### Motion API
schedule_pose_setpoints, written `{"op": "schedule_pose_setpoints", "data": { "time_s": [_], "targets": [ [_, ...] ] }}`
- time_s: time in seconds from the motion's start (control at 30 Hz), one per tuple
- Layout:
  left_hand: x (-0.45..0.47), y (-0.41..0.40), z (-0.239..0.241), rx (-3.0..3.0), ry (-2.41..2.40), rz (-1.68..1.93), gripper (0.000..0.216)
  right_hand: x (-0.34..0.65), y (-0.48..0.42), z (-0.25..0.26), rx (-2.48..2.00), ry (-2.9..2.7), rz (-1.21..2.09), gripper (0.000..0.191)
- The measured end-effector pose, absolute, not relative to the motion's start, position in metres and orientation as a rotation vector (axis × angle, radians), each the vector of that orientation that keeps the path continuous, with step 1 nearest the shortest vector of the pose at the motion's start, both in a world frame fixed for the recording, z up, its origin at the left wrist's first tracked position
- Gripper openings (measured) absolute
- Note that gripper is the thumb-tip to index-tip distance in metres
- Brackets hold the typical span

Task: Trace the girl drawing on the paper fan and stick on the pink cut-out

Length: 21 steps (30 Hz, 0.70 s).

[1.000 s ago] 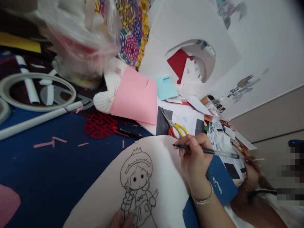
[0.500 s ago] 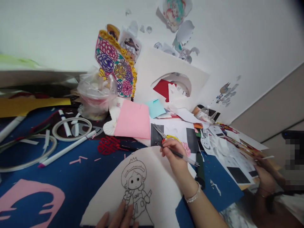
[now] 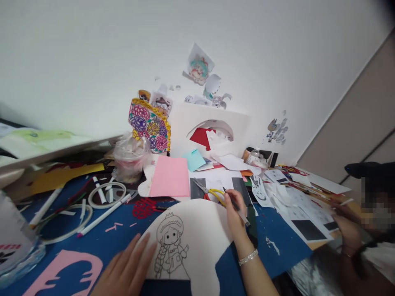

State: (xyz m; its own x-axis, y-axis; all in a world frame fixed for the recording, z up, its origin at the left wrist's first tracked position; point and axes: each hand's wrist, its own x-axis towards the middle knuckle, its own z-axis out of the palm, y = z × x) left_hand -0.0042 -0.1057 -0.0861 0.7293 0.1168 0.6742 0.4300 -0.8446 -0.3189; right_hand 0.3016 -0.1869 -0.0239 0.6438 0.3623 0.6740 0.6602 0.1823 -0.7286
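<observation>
A white sheet of paper (image 3: 210, 234) with a rounded top edge lies before me, bearing a line drawing of a braided girl with a crown (image 3: 171, 242). My left hand (image 3: 128, 265) rests flat on the sheet's left side, fingers stretched out, beside the drawing. In my right hand (image 3: 236, 213) is a pen (image 3: 240, 211), held in the fingers at the right edge of the sheet. Just beyond that hand, scissors with yellow and red handles (image 3: 212, 193) lie on papers. A pink cut-out sheet (image 3: 66, 273) is at the lower left.
Tape rolls (image 3: 106, 195), a white marker (image 3: 103, 216) and a red paper cut-out (image 3: 144, 208) lie on the blue mat (image 3: 274, 246). Behind are a pink sheet (image 3: 169, 176) and a bagged tub (image 3: 131, 158). Another person (image 3: 348, 234) sits at the right, by scattered papers.
My view has tilted up. My left hand has shifted left off the drawn figure, uncovering the braid and skirt. My right hand, still holding the pen, has moved to the sheet's right edge.
</observation>
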Motion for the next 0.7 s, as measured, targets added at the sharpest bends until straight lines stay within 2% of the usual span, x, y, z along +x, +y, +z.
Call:
{"op": "schedule_pose_setpoints", "data": {
  "time_s": [0.1, 0.37, 0.53, 0.7],
  "targets": [
    [-0.008, -0.095, -0.079, -2.537, -0.610, -0.895, 0.083, 0.310, -0.199, -0.039, -1.466, -0.934, -0.256, 0.024],
    [-0.006, -0.082, -0.091, -2.704, -0.760, -0.942, 0.069, 0.314, -0.210, -0.055, -1.537, -1.030, -0.309, 0.024],
    [-0.007, -0.084, -0.073, -2.628, -0.806, -0.879, 0.060, 0.316, -0.209, -0.057, -1.567, -1.144, -0.347, 0.025],
    [-0.013, -0.116, -0.054, -2.463, -0.668, -1.046, 0.054, 0.319, -0.210, -0.060, -1.584, -1.225, -0.416, 0.027]
  ]
}}
